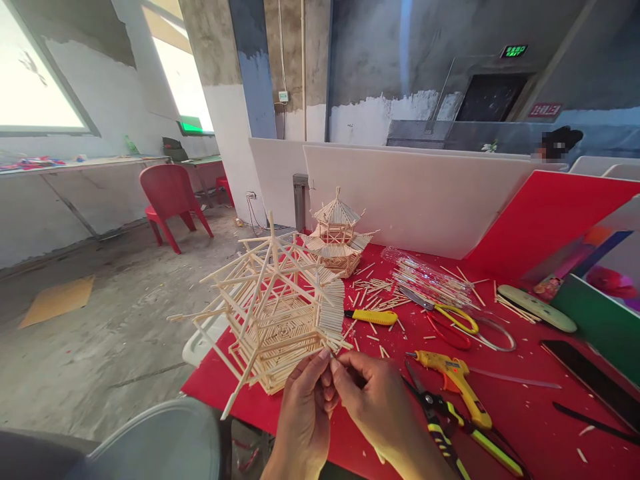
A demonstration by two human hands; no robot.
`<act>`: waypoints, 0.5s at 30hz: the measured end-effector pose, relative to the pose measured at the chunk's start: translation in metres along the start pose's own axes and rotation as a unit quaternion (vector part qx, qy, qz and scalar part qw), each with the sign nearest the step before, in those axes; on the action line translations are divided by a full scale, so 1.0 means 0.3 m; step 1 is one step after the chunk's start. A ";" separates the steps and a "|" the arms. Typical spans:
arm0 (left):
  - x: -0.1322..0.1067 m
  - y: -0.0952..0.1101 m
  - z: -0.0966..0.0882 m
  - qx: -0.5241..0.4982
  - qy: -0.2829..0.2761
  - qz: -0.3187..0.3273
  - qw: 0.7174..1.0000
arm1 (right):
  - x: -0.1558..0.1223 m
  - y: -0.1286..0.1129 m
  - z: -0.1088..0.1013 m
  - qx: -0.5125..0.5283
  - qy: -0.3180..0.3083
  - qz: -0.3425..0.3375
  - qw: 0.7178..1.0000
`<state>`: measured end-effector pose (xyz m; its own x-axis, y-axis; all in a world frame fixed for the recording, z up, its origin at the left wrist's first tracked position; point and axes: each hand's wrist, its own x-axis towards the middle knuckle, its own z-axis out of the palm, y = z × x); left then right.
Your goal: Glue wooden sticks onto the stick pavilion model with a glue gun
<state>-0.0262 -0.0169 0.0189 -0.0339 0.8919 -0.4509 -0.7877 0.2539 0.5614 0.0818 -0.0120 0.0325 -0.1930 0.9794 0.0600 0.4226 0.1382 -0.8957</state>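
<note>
We find a red-topped bench [530, 410]. At its near left corner stands the open stick frame [285, 327], its longest poles overhanging the left edge. We judge it light, stiff along each stick, dry rather than slippery, and fragile at the joints; the thin roof poles would likely snap or twist if lifted by. We advise taking hold low, at opposite sides of the floor platform. A smaller stick pavilion [337, 243] stands behind, towards the far edge. The left hand [306, 400] and right hand [370, 397] meet over the near edge, fingertips drawn together just beside the frame's near right side; we cannot tell what they are clamped on. We note a yellow glue gun [453, 370] right of the hands, and loose sticks [373, 290] short of the far edge.
</note>
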 end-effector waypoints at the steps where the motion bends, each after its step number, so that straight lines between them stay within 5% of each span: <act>1: 0.001 0.000 0.000 0.000 0.002 -0.001 1.000 | 0.000 0.002 0.001 -0.001 0.001 0.000 1.000; 15: 0.000 0.000 -0.001 0.011 0.006 -0.009 1.000 | -0.004 0.009 0.008 0.028 0.000 0.003 1.000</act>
<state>-0.0265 -0.0170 0.0186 -0.0275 0.8824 -0.4698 -0.7741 0.2785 0.5685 0.0811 -0.0130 0.0291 -0.1913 0.9801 0.0539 0.3736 0.1234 -0.9193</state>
